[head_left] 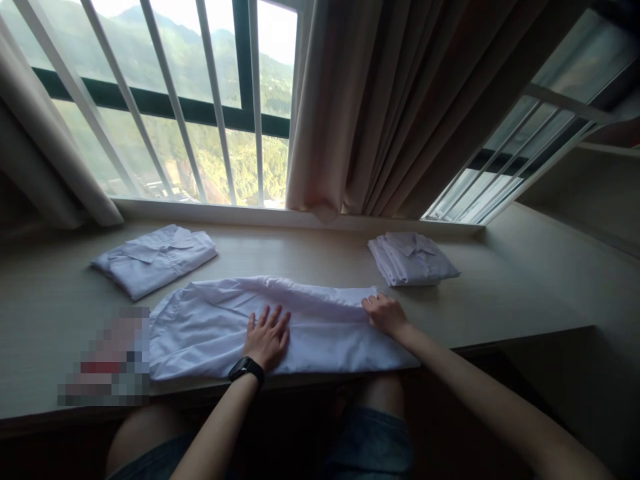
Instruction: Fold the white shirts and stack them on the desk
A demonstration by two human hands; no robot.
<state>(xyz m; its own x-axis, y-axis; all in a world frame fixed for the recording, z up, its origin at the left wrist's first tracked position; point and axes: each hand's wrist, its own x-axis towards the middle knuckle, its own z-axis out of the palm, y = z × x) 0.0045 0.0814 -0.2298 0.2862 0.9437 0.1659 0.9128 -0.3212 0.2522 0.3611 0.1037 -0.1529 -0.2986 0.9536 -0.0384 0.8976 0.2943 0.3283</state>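
A white shirt (325,333) lies lengthwise along the front of the desk, its long sides folded in and some wrinkles at its left end. My left hand (267,337) rests flat on the middle of the cloth, fingers spread. At the shirt's far right corner, my right hand (385,312) pinches the edge of the fabric, with the fingers closed. Part of the shirt's right end is hidden behind my right hand and forearm.
A folded white shirt (160,257) lies at the back left of the desk (280,250). Folded white shirts (413,259) sit stacked at the back right. A blurred-out item (107,363) is at the front left. Behind stand a barred window (200,120) and curtains (350,120).
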